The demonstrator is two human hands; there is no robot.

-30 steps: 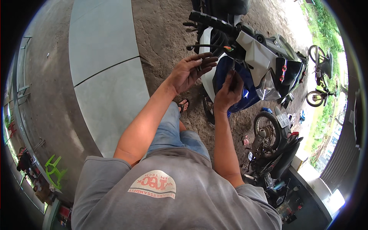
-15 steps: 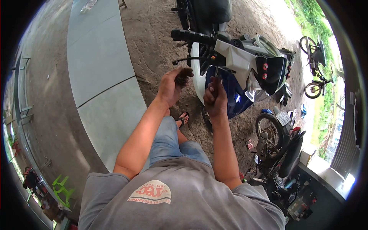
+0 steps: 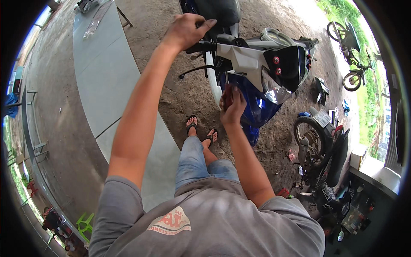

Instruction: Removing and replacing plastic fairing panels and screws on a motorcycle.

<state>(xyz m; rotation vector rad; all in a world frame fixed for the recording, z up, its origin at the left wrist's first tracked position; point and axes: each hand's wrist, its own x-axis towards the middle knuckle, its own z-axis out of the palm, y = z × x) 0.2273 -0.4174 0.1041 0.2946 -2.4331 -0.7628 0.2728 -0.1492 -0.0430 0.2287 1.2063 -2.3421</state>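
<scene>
My right hand (image 3: pixel 233 112) is closed around the dark red handle of a screwdriver (image 3: pixel 228 91). The thin shaft points up to the underside of the white handlebar cover (image 3: pixel 239 56) on a blue and white motorbike (image 3: pixel 261 103). Whether the tip sits in a screw is too small to tell. Above and beside the black handlebar grip (image 3: pixel 202 47), my left hand (image 3: pixel 187 31) has its fingers curled and its thumb pointing right. What its fingers hold, if anything, is hidden. A brake lever (image 3: pixel 195 70) sticks out to the left below the grip.
A long grey panelled table (image 3: pixel 102 73) runs along my left, with a clear plastic packet (image 3: pixel 96 21) at its far end. Another motorbike (image 3: pixel 321 150) stands at the right, near loose parts on the rough floor. Further off is a third motorbike (image 3: pixel 349 55).
My left hand has moved up and away, from below the lever to beside the grip. My right hand still holds the screwdriver under the handlebar cover. The view has shifted slightly.
</scene>
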